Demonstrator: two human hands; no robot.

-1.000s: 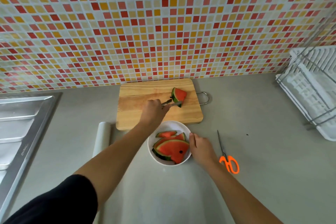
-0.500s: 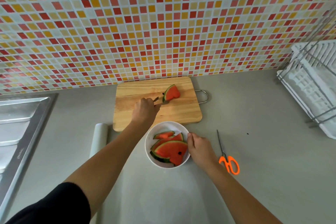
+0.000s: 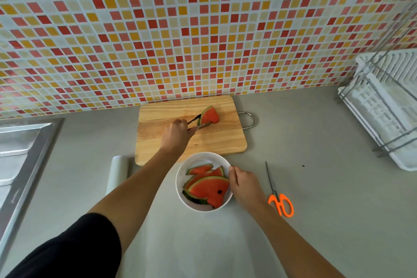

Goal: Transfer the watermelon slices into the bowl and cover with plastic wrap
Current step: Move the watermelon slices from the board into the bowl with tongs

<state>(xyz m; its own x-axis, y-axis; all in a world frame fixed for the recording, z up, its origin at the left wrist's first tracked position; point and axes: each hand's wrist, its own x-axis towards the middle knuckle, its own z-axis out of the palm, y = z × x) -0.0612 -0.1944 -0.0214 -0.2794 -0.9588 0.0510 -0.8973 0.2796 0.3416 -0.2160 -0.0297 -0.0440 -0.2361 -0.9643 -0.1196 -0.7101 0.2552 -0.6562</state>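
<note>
Left hand curled round tongs pinching one watermelon slice over the cutting board; right hand grips the right rim of the bowl, other slices inside. Plastic wrap roll lies left of bowl, scissors right, dish rack far right.

The left arm reaches forward and a little to the right, bare from the short black sleeve to the wrist. The left hand shows its back to the camera, fingers curled round the near end of slim metal tongs. The right arm comes in bare from the lower right. The right hand grips the right rim of a round white bowl, thumb over the edge.
</note>
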